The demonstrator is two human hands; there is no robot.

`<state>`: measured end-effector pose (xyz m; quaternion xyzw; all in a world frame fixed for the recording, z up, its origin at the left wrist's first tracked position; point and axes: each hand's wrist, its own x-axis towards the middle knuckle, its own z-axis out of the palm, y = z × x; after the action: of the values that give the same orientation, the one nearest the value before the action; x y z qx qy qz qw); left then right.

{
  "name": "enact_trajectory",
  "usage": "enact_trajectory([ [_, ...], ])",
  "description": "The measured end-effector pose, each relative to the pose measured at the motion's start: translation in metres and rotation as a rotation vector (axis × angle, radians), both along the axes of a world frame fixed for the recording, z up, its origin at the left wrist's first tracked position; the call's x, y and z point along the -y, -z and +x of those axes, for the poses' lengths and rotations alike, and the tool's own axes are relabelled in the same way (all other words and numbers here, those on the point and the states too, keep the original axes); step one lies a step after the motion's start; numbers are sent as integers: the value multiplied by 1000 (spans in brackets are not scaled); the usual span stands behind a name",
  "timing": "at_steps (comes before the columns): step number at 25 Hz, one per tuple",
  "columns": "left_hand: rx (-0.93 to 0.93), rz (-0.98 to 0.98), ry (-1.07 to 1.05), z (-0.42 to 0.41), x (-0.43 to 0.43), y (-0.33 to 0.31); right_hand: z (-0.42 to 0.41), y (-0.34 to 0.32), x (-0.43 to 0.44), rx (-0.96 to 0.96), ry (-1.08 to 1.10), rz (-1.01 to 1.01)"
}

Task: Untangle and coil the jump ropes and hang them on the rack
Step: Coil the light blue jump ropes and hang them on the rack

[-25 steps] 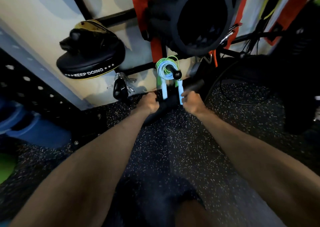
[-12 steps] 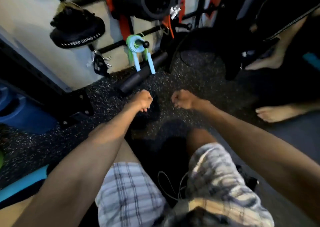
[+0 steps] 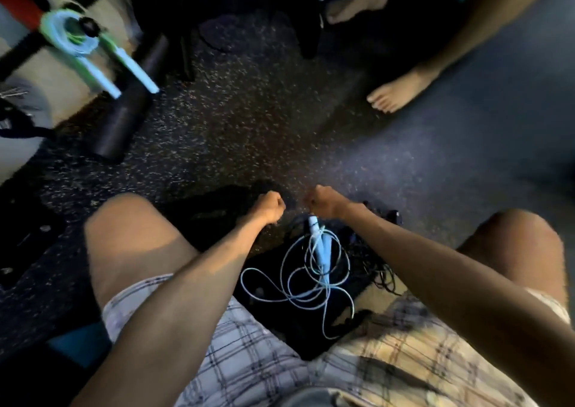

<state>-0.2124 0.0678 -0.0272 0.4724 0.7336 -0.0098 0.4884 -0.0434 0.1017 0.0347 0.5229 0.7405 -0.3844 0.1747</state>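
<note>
A light-blue jump rope (image 3: 314, 269) lies in a loose tangle on the dark floor (image 3: 280, 126) between the person's knees, its two pale handles side by side at the top of the heap; the thin cord looks light, limp and springy, likely to snag on itself, so the stiff handles seem the surest place to take hold. The left hand (image 3: 270, 206) and right hand (image 3: 322, 202) hover just above the handles, each grip curled into a fist with nothing visibly held. Another rope, already coiled (image 3: 70, 35), hangs on the rack (image 3: 18, 49) at far left, with open floor ahead, and a black foam roller (image 3: 124, 117) and another person's bare foot (image 3: 395, 92) bordering it.

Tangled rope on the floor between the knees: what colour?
Light blue, handles included; tangled rope shows best in the head view.
</note>
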Motion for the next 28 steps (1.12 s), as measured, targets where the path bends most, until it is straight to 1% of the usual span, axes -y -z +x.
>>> enact_trajectory([
  [4,114,-46,-108,47,12,45,37,39,29,39,166,-55],
  [6,166,-69,-181,63,13,50,45,59,41,-1,285,-75],
  [9,188,-71,-244,83,17,57,50,75,58,-72,439,-132],
  [11,179,-40,-200,90,19,57,51,76,62,-88,517,-150],
  [15,278,-81,-142,99,22,38,55,64,70,-111,639,-180],
  [17,245,-37,-169,101,25,25,59,54,76,-83,681,-178],
  [19,192,112,-244,101,26,14,64,42,82,-15,684,-159],
  [21,119,283,-303,100,21,2,69,34,87,104,624,-114],
  [22,93,337,-339,99,17,-2,71,33,90,172,577,-104],
  [23,85,359,-379,99,13,-6,72,32,93,232,545,-97],
  [25,132,340,-479,100,3,-11,73,27,97,328,501,-82],
  [28,260,259,-560,109,-1,-21,77,12,104,372,480,-55],
])
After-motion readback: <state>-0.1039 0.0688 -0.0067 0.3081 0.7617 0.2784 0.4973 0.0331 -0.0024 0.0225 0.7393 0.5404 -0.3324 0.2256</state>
